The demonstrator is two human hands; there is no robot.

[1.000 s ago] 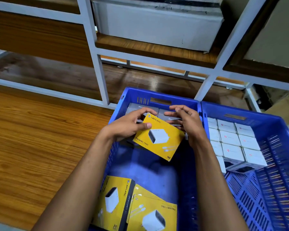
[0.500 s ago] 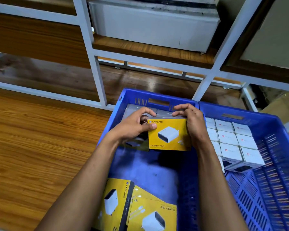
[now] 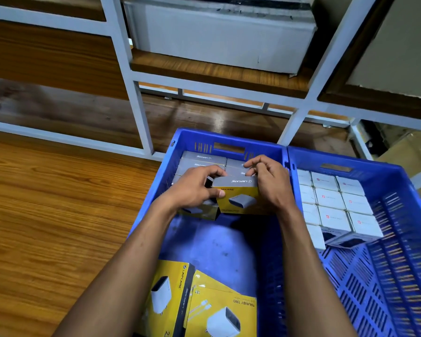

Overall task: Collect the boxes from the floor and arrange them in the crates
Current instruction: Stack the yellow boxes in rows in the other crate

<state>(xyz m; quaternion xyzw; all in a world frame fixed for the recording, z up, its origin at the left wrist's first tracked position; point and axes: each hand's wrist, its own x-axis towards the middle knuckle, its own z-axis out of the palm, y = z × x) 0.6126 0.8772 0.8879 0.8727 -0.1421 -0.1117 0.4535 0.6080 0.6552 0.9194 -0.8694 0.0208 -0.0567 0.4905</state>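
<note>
At the centre of the frame, a small yellow cardboard charger box [image 3: 238,199] with a grey top panel lettered LAPCARE and a white adapter pictured on its front stands upright inside the left blue plastic crate [image 3: 229,244], against a row of grey-topped matching boxes [image 3: 204,161] at the far wall. The left hand [image 3: 195,190] grips its left edge with curled fingers and thumb; the right hand [image 3: 269,184] pinches its right top corner. Two more yellow boxes [image 3: 199,305] lie flat at the lower centre. The right blue crate [image 3: 387,276] holds white square boxes [image 3: 333,205].
</note>
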